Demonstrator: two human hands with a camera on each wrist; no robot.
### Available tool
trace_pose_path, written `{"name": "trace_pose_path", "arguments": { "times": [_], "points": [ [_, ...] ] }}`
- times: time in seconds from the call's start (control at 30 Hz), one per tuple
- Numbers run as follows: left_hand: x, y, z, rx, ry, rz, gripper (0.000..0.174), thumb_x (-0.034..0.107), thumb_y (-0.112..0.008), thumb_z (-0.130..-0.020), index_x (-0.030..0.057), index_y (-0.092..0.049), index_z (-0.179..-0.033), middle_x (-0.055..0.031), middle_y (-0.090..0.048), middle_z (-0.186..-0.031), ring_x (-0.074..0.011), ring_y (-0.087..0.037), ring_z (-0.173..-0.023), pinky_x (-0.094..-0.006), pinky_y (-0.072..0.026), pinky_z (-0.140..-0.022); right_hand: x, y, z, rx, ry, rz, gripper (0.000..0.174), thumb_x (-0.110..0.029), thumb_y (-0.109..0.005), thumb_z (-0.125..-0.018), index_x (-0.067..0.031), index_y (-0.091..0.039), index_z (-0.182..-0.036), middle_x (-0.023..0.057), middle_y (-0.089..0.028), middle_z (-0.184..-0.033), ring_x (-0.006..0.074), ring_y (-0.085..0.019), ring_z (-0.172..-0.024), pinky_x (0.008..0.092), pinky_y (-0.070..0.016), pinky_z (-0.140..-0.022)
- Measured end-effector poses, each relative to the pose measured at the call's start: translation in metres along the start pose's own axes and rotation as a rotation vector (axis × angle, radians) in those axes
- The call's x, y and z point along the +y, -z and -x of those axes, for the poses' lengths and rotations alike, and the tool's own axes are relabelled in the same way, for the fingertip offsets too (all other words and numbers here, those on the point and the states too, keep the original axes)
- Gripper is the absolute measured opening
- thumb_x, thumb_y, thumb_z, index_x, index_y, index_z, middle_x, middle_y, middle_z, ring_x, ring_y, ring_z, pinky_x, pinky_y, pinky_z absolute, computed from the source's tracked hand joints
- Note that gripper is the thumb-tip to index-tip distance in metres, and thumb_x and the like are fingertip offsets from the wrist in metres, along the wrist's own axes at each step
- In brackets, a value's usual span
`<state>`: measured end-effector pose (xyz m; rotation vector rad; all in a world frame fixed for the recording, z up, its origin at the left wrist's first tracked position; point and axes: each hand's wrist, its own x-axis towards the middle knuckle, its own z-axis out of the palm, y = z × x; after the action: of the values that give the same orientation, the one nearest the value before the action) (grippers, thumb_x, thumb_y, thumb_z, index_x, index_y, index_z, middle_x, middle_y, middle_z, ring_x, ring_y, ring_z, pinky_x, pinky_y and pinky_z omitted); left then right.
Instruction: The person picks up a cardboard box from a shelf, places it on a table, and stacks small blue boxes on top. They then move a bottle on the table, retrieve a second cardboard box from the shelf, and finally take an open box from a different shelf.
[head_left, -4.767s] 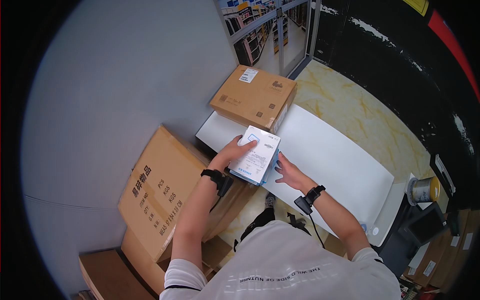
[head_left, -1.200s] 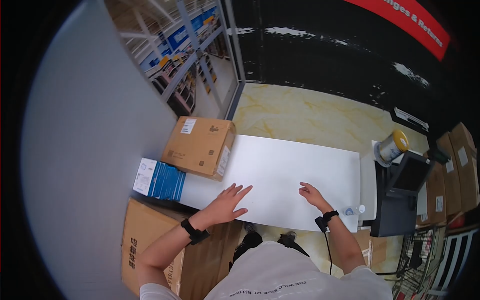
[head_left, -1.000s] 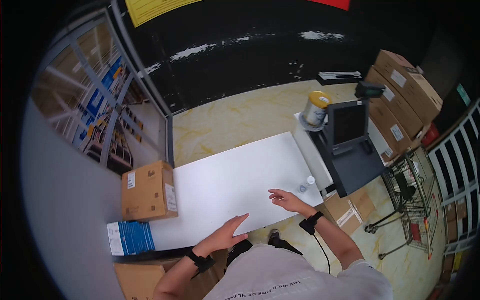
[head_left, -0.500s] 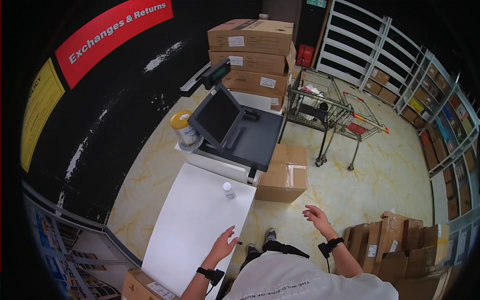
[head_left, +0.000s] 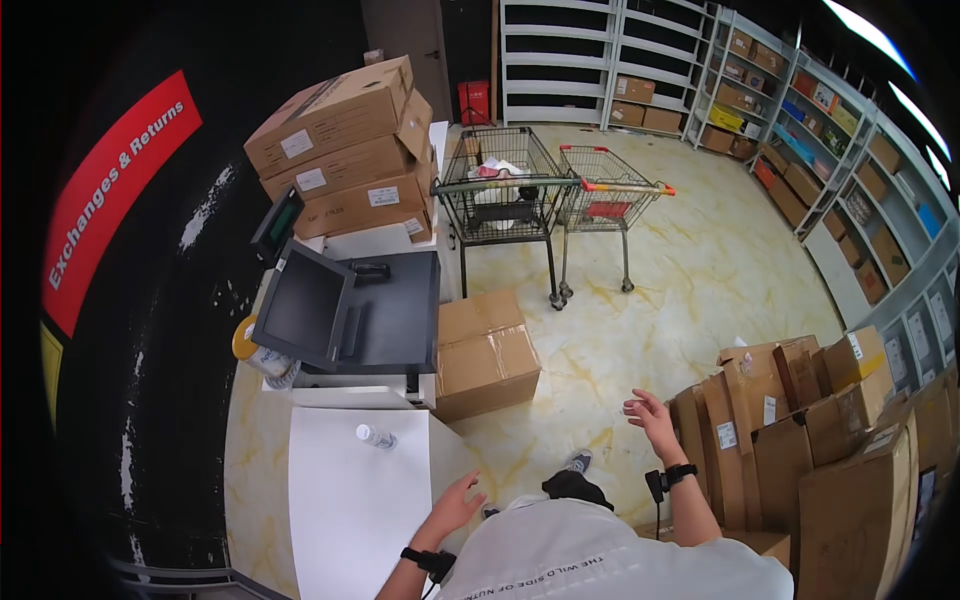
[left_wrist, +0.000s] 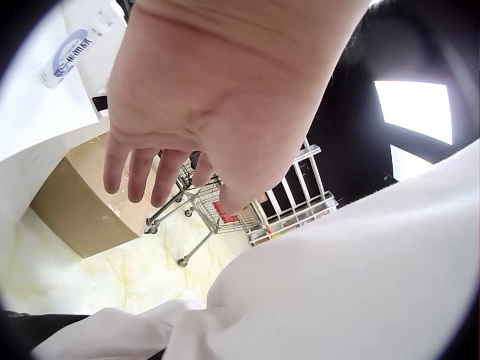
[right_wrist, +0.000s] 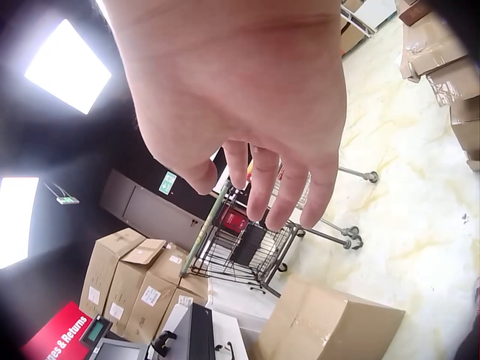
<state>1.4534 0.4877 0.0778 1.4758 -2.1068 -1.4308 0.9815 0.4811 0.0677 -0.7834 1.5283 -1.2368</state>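
The person is wearing a pale, short-sleeved shirt, dark capitals spelling "THE WILD SIDE OF" across it. A black left band and right band are circling the wrists, each carrying a black box; a dark cable is hanging from the right. Black trousers and a grey shoe are showing.

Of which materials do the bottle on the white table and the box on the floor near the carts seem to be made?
The bottle looks like smooth plastic, with a pale printed body and white cap; glass is not excluded. The box looks like matte brown cardboard, with flat panels and shiny tape.
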Motion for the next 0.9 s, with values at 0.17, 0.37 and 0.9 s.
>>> {"name": "trace_pose_path", "arguments": {
  "times": [0.17,0.37,0.9],
  "points": [
    [0.027,-0.011,-0.076,0.050,0.124,0.218,0.057,0.023,-0.064,-0.099,0.0086,-0.042,-0.150,-0.0189,-0.061,-0.134,-0.0277,-0.060,-0.123,-0.0406,-0.0483,-0.102,-0.002,0.053,-0.059,0.053,0.054,-0.058,0.039,-0.018,-0.056,-0.103,-0.0072,-0.052,-0.141,0.0099,-0.068,-0.120,0.0191,-0.066,-0.108,0.0343,-0.0535,-0.092],
    [0.096,-0.013,-0.166,-0.141,0.033,0.132,0.051,0.015,-0.058,-0.102,0.0095,-0.042,-0.150,-0.0140,-0.064,-0.129,-0.0232,-0.060,-0.121,-0.0347,-0.0501,-0.099,0.006,0.127,-0.110,0.192,0.111,-0.151,0.038,-0.016,-0.056,-0.103,-0.0074,-0.054,-0.140,0.0099,-0.069,-0.119,0.0190,-0.066,-0.107,0.0338,-0.0536,-0.091],
    [0.240,-0.104,-0.507,-0.436,-0.082,0.297,0.044,0.015,-0.061,-0.101,0.0076,-0.050,-0.143,-0.0092,-0.067,-0.120,-0.0157,-0.061,-0.112,-0.0302,-0.0490,-0.095,-0.039,0.256,-0.171,0.505,0.161,-0.309,0.038,-0.014,-0.055,-0.104,-0.0030,-0.053,-0.139,0.0130,-0.067,-0.122,0.0206,-0.065,-0.110,0.0349,-0.0526,-0.097]
  ]
}}
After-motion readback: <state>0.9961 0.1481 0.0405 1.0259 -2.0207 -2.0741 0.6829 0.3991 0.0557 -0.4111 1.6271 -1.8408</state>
